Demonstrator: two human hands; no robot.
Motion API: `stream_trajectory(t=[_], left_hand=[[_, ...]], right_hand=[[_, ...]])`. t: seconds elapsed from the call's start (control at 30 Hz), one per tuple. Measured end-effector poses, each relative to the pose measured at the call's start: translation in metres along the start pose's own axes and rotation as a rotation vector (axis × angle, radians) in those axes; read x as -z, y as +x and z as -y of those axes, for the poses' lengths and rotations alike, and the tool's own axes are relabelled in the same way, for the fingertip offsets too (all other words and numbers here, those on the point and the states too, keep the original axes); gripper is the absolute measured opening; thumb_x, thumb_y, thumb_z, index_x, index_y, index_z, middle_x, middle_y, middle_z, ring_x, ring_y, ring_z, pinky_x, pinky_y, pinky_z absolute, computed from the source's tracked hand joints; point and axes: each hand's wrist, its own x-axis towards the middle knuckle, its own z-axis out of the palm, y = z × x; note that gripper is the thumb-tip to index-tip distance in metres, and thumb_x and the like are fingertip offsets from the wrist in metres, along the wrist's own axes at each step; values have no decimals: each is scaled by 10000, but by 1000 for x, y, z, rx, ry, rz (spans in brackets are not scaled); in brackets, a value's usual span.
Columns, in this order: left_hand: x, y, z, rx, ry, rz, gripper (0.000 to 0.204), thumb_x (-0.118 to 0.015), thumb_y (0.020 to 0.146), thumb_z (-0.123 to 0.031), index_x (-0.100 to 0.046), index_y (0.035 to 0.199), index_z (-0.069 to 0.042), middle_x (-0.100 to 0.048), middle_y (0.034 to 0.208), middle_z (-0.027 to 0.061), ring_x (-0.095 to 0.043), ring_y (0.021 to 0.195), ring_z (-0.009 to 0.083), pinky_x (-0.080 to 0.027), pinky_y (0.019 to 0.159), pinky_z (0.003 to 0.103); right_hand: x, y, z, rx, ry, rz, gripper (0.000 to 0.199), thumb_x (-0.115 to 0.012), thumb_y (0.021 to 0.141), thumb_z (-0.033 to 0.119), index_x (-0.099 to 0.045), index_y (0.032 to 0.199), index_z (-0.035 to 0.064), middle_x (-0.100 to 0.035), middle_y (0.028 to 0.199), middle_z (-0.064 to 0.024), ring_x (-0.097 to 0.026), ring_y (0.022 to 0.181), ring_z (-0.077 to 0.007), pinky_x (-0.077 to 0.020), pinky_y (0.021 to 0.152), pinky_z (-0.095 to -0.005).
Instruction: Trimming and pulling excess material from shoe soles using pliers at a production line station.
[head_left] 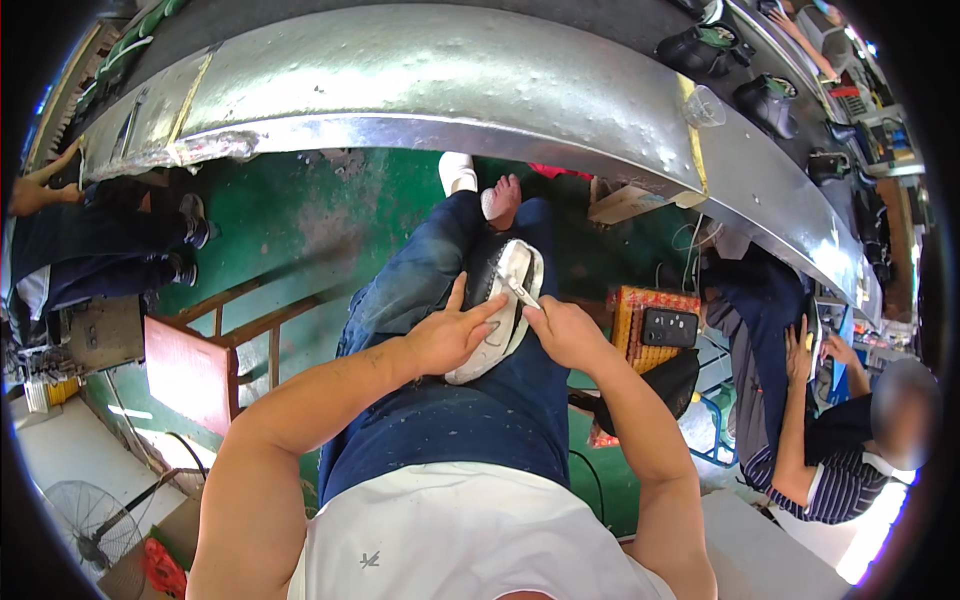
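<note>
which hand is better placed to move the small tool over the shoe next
Probably the right hand: it holds the small tool, tip at the shoe. The left hand is spread against the shoe and seems better suited to steadying it.

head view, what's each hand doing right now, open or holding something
Left hand: open, spread against the shoe, not closed around it.
Right hand: closed, holding a small tool over the shoe.
</note>
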Motion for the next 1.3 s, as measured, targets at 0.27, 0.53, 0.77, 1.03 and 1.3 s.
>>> stream_trajectory(t=[0.27, 0.53, 0.77, 1.03, 1.3], left_hand=[[2, 0, -5, 22, -1, 60, 516, -442, 1066, -323, -370, 1576, -289, -93, 1528, 512, -618, 1125, 548, -519, 1018, 482], [12, -5, -22, 258, -37, 113, 717, -484, 1054, -373, -127, 1646, -181, -74, 1611, 412, -582, 1195, 546, -504, 1023, 475], [-5, -10, -2, 341, -218, -48, 1018, -650, 969, -419, -24, 1584, 96, -173, 1634, 344, -332, 1481, 449, -326, 1196, 397], [-12, -28, 4, 144, -205, -55, 1156, -809, 839, -297, -13, 1640, -50, -256, 1592, 380, -323, 1500, 414, -288, 1216, 371], [44, -19, -37, 320, -155, 171, 1081, -792, 764, -159, -149, 1630, -94, -561, 1397, 312, -596, 1229, 460, -458, 1078, 432]], right_hand=[[-9, 10, -11, -191, 442, 32, 508, -397, 1095, 419, -587, 901, -11, -653, 707, -107, -651, 614, -229, -521, 655, -362], [-4, -12, 5, -229, 584, -26, 524, -395, 1089, 427, -604, 969, -38, -682, 808, -182, -694, 723, -304, -536, 724, -429], [-1, -35, 19, -72, 352, 189, 494, -422, 1075, 406, -618, 1013, -44, -672, 954, -323, -630, 943, -523, -484, 844, -553], [-24, -55, 19, -26, 239, 147, 472, -425, 1076, 394, -617, 1002, -31, -681, 917, -295, -642, 912, -499, -489, 825, -551], [-46, -72, -17, -161, 730, 29, 471, -419, 1100, 405, -599, 1090, -30, -686, 848, -124, -691, 761, -217, -533, 707, -349]])
